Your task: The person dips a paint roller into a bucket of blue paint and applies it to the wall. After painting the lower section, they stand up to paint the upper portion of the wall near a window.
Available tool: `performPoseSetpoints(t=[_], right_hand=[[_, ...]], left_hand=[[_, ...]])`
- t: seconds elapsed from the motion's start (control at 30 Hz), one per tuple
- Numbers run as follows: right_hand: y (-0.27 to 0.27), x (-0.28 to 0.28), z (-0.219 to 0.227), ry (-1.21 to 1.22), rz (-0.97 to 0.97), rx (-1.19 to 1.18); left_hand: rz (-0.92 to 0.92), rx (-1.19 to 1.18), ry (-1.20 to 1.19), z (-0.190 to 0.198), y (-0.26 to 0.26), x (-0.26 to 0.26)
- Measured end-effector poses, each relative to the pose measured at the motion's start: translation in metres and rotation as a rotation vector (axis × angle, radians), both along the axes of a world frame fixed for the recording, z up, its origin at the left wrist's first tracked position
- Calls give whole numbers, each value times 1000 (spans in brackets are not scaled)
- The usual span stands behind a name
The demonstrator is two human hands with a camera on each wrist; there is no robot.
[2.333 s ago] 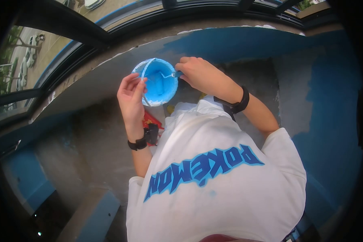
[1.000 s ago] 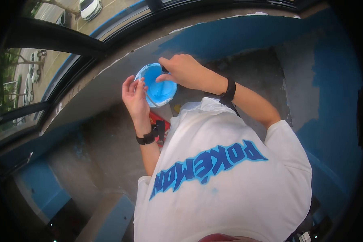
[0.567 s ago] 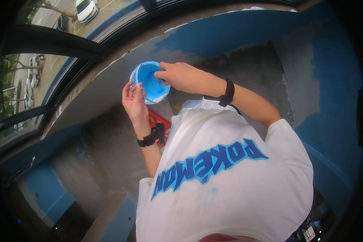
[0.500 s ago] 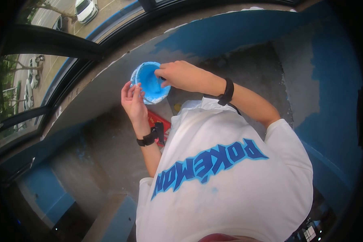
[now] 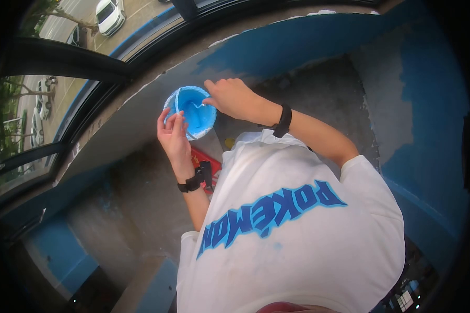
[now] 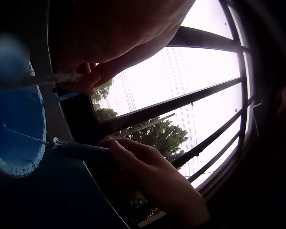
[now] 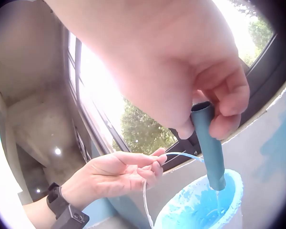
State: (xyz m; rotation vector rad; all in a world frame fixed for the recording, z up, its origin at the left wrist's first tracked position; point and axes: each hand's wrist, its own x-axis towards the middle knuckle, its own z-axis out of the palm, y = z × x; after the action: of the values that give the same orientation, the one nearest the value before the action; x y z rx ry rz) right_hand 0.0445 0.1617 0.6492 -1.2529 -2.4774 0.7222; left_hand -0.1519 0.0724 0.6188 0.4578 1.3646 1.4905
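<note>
A bucket (image 5: 212, 121) with blue paint inside hangs in front of the body in the head view; its rim (image 7: 236, 191) is crusted with paint. The left hand (image 5: 175, 141) pinches the thin bucket handle (image 7: 146, 202), fingers curled round it. In the right wrist view the right hand (image 7: 205, 71) grips a teal tool handle (image 7: 209, 148) between thumb and fingers, above the bucket's rim. From that handle a thin wire (image 6: 26, 137) runs down into the bucket in the left wrist view. Whatever is at the wire's lower end cannot be made out clearly.
Beyond the bucket runs a ledge (image 5: 156, 73) under dark-framed windows (image 5: 62, 57). A wall partly painted blue (image 5: 277, 41) lies below it. A red object (image 5: 206, 156) is beneath the left forearm. Parked cars (image 5: 109, 18) show outside.
The right hand went lower over the bucket's opening, then drew back a little to its right edge, showing the wire inside again. The left hand kept its hold on the bucket handle.
</note>
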Motion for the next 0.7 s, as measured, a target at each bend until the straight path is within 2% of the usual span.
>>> performPoseSetpoints(t=[0.03, 0.07, 0.13, 0.17, 0.23, 0.37, 0.43, 0.57, 0.63, 0.67, 0.7], right_hand=[[-1, 2, -3, 117, 37, 78], [-1, 3, -4, 119, 37, 81], [0, 6, -1, 140, 190, -6], [-2, 7, 2, 140, 189, -3], [-4, 7, 10, -1, 148, -2], [-10, 5, 26, -78, 152, 37], [-10, 4, 40, -140, 235, -18], [-17, 3, 43, -190, 177, 1], [-16, 2, 26, 20, 105, 88], [-14, 3, 20, 21, 106, 91], [-9, 4, 16, 106, 195, 122]], left_hand=[[-4, 25, -4, 0, 0, -2], [-9, 51, -7, 1, 0, -3], [13, 76, 9, 3, 2, -5], [33, 100, 24, 4, 3, -5], [59, 150, 11, 0, 3, -4], [103, 215, -35, -6, 5, -3], [96, 210, -38, -4, 4, -1], [64, 187, -37, -2, 0, -4], [40, 189, -49, -4, 1, -5], [11, 188, -62, -4, 2, -5], [12, 190, -62, -4, 3, -5]])
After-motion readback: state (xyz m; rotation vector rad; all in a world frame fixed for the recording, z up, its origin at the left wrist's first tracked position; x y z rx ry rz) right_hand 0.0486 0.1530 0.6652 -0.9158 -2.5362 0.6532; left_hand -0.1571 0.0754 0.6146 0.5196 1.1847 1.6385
